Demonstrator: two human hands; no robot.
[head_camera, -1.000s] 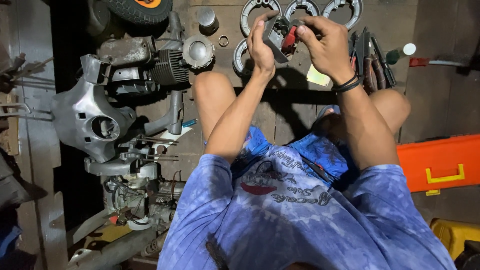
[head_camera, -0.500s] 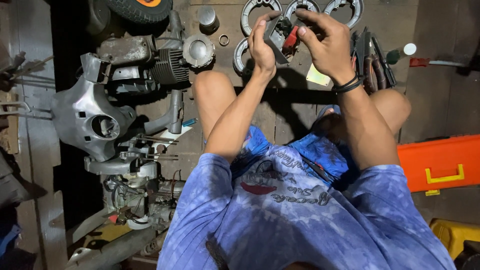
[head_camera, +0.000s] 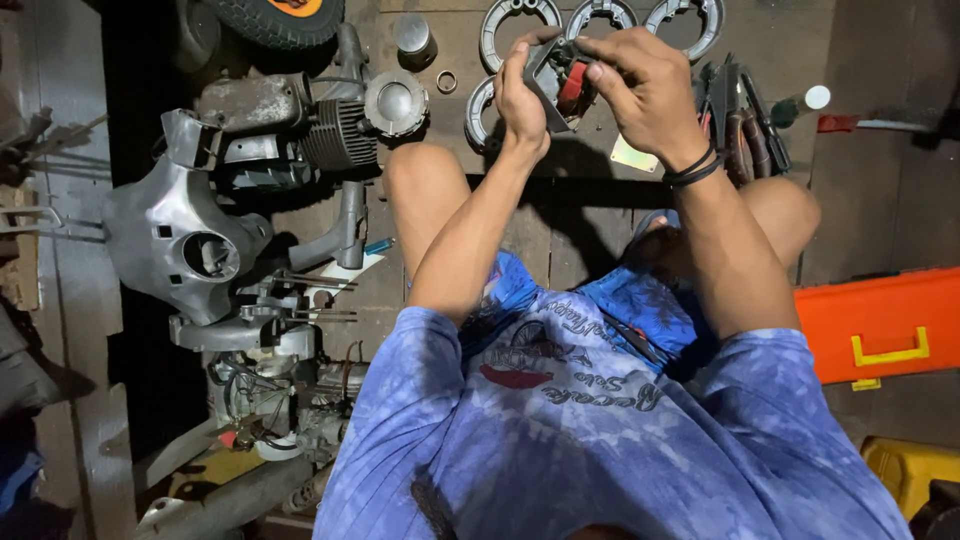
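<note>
Hands raised above the knees: left hand (head_camera: 522, 95) and right hand (head_camera: 648, 88) both clamp a small dark part with a red piece (head_camera: 562, 82). Brake shoes (head_camera: 600, 22) lie on the wooden floor (head_camera: 580, 215) beyond; a dismantled engine (head_camera: 300, 130) lies to the left.

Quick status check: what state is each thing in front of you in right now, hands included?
Left hand: raised, closed on the small dark part.
Right hand: raised, fingers pinching the same part.
Small dark part: held off the floor between both hands, red piece showing.
Brake shoes: lying flat on the floor, loose.
Engine cylinder: on its side, dismantled.
Orange toolbox: lid shut.
Tyre: lying at the top edge.
</note>
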